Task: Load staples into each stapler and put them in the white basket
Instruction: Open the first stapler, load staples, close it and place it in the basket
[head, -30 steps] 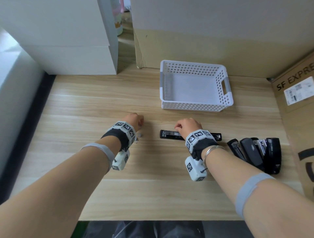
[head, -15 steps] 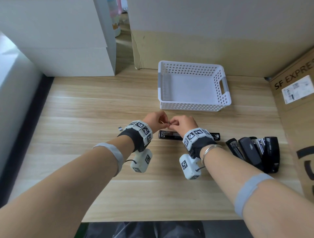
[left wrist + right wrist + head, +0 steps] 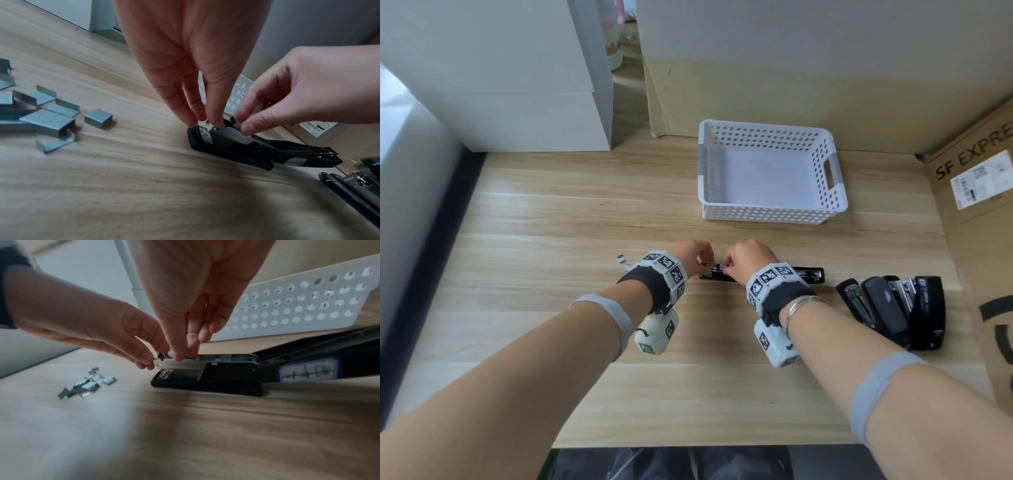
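Observation:
A black stapler (image 3: 808, 275) lies swung open flat on the wooden table (image 3: 551, 308), its metal magazine (image 3: 205, 362) facing up. My left hand (image 3: 702, 264) pinches the front end of that magazine (image 3: 213, 129). My right hand (image 3: 726, 269) pinches a short strip of staples (image 3: 237, 125) and holds it down on the magazine just behind the left fingertips. Loose staple strips (image 3: 622, 259) lie in a small pile left of my left wrist (image 3: 47, 120). The white perforated basket (image 3: 770, 212) stands empty behind the stapler.
Several more black staplers (image 3: 893, 308) lie bunched at the right, beside a cardboard box (image 3: 979, 222). White boxes (image 3: 517, 102) stand at the back left and a cardboard wall (image 3: 791, 102) rises behind the basket. The table's front edge (image 3: 688, 445) is near my body.
My left hand left the staple pile and met my right hand over the stapler. Both hands have since come down onto the magazine's front end.

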`<state>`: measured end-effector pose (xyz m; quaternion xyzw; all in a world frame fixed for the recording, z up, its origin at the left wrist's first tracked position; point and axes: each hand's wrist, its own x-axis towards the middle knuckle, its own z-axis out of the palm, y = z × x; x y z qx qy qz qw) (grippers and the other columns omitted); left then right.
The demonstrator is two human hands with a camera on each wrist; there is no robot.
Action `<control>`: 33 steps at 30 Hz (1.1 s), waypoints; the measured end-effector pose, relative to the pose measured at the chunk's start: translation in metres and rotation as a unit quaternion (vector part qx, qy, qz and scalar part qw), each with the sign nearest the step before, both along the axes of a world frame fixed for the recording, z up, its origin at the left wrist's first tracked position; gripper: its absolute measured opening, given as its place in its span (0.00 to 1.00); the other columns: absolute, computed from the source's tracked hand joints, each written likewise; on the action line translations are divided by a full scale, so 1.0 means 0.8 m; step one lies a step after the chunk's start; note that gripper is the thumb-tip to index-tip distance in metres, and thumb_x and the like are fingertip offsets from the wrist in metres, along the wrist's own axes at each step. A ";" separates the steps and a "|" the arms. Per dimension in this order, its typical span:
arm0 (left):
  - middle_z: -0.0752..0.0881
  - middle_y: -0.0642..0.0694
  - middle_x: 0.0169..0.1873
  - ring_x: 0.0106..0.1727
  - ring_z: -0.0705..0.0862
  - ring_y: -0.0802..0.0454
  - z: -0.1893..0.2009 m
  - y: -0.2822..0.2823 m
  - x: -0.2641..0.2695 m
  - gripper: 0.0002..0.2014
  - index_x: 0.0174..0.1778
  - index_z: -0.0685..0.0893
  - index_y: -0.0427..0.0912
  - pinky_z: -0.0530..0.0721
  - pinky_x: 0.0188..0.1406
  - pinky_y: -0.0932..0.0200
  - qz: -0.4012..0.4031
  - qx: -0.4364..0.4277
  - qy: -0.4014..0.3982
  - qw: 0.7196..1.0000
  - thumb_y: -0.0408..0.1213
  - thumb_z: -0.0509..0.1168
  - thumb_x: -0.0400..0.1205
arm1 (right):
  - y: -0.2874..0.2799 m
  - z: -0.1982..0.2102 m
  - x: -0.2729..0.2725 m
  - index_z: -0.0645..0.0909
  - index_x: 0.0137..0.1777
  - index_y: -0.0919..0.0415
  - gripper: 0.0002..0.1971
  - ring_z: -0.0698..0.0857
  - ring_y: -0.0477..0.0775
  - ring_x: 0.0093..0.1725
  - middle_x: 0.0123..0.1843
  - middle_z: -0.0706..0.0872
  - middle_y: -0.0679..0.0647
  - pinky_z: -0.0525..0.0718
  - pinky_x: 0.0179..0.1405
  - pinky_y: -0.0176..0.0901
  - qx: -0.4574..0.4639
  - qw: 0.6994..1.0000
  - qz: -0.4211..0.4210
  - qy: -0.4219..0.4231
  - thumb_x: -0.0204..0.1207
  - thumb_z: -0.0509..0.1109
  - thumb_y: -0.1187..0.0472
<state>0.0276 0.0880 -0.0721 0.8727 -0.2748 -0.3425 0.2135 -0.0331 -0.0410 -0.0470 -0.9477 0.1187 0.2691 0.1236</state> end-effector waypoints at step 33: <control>0.86 0.43 0.58 0.58 0.84 0.46 0.004 0.059 0.040 0.12 0.57 0.82 0.38 0.75 0.50 0.64 0.031 0.045 -0.041 0.998 0.25 0.62 0.79 | -0.021 0.012 0.012 0.87 0.53 0.52 0.07 0.87 0.56 0.55 0.56 0.90 0.53 0.82 0.49 0.41 -0.021 0.997 -0.067 0.016 0.80 0.68 0.58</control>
